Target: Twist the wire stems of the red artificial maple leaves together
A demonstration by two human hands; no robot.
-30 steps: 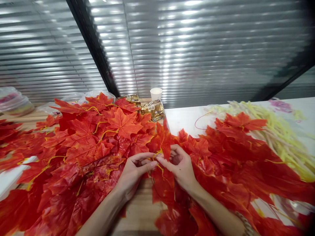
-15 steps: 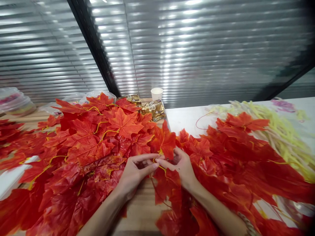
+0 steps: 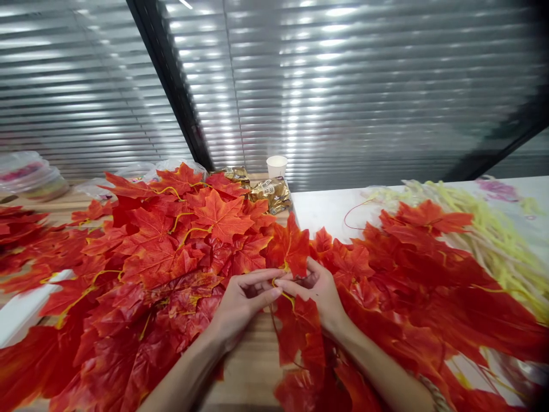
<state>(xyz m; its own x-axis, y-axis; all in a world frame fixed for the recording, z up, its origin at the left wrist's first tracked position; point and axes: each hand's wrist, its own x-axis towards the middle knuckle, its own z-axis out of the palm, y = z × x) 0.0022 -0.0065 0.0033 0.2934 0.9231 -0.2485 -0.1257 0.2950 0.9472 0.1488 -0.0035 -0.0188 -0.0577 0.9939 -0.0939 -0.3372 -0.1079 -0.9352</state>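
Observation:
My left hand [image 3: 242,303] and my right hand [image 3: 317,292] meet at the middle, fingertips pinched close together. Between them are the yellow stems of artificial maple leaves and a thin brown cord. One red-orange leaf [image 3: 290,246] stands up just beyond my fingers. Another red leaf [image 3: 300,326] hangs below my right hand by its curved yellow stem [image 3: 288,296]. The thin cord [image 3: 274,329] drops from the fingertips beside that leaf. Exactly which strand each finger grips is partly hidden.
A large heap of red maple leaves [image 3: 150,252] covers the left side. More leaves [image 3: 412,274] spread to the right beside yellow strips [image 3: 484,240]. A paper cup [image 3: 277,166] and gold wrappers [image 3: 274,194] stand behind; plastic tubs [image 3: 32,177] sit far left.
The whole view has shifted slightly, so everything appears a little further right and lower. Both hands keep nearly the same pinch at the stems.

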